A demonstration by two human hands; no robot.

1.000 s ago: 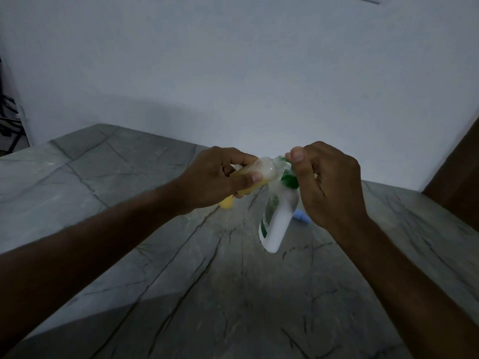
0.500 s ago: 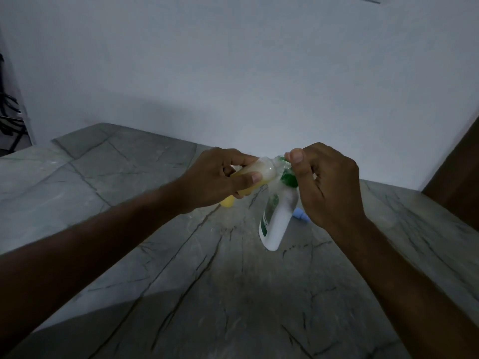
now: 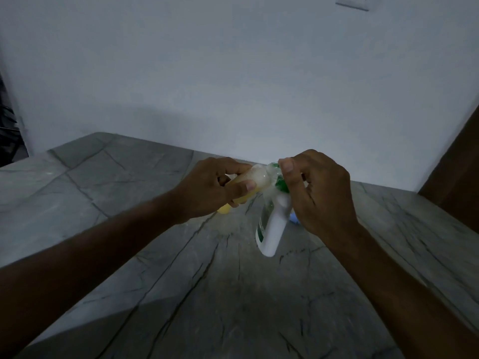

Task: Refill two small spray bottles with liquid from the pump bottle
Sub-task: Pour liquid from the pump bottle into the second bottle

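Hiding most of the pump head (image 3: 280, 183) behind the right hand (image 3: 321, 193), leaving only a patch of green plastic showing below the thumb; spout direction impossible to make out. Covering the middle of the small spray bottle (image 3: 255, 177) with the left hand (image 3: 212, 187), so only its clear rounded upper end and its yellow lower end (image 3: 224, 209) peeking out on either side. Peeking from behind the right wrist, a sliver of something pale blue (image 3: 294, 218), too little showing to name. Dim light blurring the label print on the pump bottle (image 3: 272, 229) into an unreadable green and white strip.

Left fingers (image 3: 246, 186) wrapping tightly around the spray bottle's translucent, smooth plastic body, thumb pressing across its side. Right fingers (image 3: 286, 165) curling closed over the pump head, thumb lying on top.

Spray bottle lying nearly level, long axis running from lower left to upper right, its clear end meeting the pump head. Pump bottle being held in the air above the bench (image 3: 181, 294), white, smooth and slim with rounded shoulders, long axis tilting slightly, base pointing down and a little left toward the bench, top up under the right hand.

Bench showing as grey stone with dark, crack-like veins, meeting a plain pale wall (image 3: 233, 73) behind; a white switch plate (image 3: 352, 3) being cut off at the top edge
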